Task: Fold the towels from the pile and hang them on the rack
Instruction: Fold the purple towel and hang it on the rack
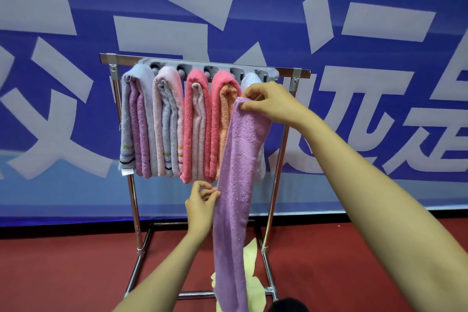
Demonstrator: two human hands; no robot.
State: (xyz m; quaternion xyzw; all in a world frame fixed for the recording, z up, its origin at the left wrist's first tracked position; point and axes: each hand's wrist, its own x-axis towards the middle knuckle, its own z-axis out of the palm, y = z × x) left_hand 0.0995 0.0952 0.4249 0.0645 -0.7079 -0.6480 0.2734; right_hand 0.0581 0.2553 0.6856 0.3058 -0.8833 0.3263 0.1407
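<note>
Right hand (268, 104) up at rack height, thumb and fingertips pinching the top end of the purple towel (238, 185). Left hand (201, 206) lower and to the left, fingers curled onto the same towel's left edge about midway down, seemingly pinching it. Between and below the two grips, towel folded to a narrow strip, long axis near vertical with a slight lean, upper end to the right, lower end dropping out of view at the bottom edge. Just behind the right hand, the last arm of the rack (133, 200), already carrying a pale towel (249, 80). Immediately to the left, coral-and-orange towel (222, 114) touching or nearly touching the purple one, hard to say which. Judging from this: strip not yet draped over any arm, so hanging step in progress. Coming move probably a short lift up and away over that last arm, right hand by far the nearer, left only steadying the hanging length. Further out, yellow cloth (253, 258) on the red floor (76, 273) beneath.
</note>
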